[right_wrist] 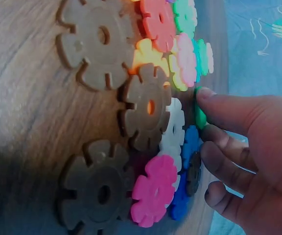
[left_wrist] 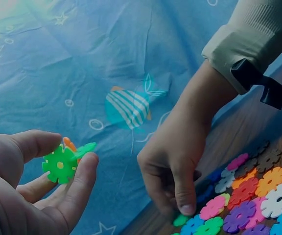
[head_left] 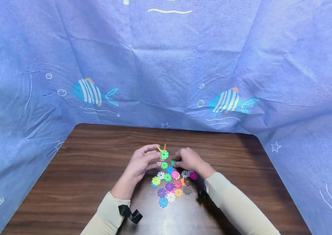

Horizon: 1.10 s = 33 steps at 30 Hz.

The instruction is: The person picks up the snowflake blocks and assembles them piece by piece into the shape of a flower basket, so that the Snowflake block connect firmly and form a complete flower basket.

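Raised above the table, my left hand [head_left: 140,163] pinches a small cluster of joined snowflake discs [head_left: 164,154] between thumb and fingers. In the left wrist view a green notched disc [left_wrist: 59,166] faces out from that cluster, with a second green one and an orange one [left_wrist: 69,143] behind it. At the far side of the loose discs, my right hand [head_left: 191,161] reaches down and pinches a green snowflake disc [right_wrist: 200,110] by its edge. That green disc stands nearly edge-on in the right wrist view, close to the table.
Several loose snowflake discs in many colours lie overlapping nearer to me, among them a white one [head_left: 171,197], a purple one [head_left: 161,192] and a magenta one [head_left: 193,175]. They rest on a dark wooden table [head_left: 95,169]. A blue fish-print cloth [head_left: 166,71] hangs behind it.
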Available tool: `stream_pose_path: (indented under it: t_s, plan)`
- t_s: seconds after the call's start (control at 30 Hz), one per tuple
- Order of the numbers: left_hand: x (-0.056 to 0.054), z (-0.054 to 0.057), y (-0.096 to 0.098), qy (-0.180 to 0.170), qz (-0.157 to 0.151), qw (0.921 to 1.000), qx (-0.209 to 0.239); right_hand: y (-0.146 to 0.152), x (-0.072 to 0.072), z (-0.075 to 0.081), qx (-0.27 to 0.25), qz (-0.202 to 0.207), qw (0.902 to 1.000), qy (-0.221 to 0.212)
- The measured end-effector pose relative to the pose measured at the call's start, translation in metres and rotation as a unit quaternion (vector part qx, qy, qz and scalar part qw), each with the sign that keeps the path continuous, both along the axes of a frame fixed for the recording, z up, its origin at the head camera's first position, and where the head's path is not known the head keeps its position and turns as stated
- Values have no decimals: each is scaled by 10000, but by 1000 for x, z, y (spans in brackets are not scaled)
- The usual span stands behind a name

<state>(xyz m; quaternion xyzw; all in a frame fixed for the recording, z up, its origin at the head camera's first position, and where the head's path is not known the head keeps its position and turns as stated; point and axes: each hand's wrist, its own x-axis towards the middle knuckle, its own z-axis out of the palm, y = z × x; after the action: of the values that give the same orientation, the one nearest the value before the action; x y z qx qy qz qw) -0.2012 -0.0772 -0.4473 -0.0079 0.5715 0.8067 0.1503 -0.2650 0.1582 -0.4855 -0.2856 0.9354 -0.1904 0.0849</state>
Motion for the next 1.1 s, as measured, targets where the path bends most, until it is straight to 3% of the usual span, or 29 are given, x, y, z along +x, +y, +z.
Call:
stream_pose_path:
  t_s: [0.2,0.3,0.4,0.5,0.67,0.73,0.8,1.1]
  plan:
    - [0,1,0,-32,-2,10000,11,1,-2,-2,-313,-114,9994,-114]
    - [0,0,2,-84,42,10000,25,4,-5,-4,-821,-311,9958,-268]
    - [0,-1,3,-115,109,9999,3,8,-5,-2,-1582,-569,9853,-314]
    - [0,-3,5,-124,158,9998,-56,9,-1,4,-2500,-824,9642,-326]
    - [-2,-4,7,-153,183,9997,-85,8,16,15,-3968,-1032,9112,-410]
    - [-2,-5,7,-146,158,9997,-105,7,22,19,-4300,-1042,8959,-388]
    - [-2,-5,7,-122,102,9998,-127,6,27,20,-4405,-1010,8916,-291]
    - [-3,-9,5,-25,-123,9998,-120,3,33,17,-4489,-756,8904,24]
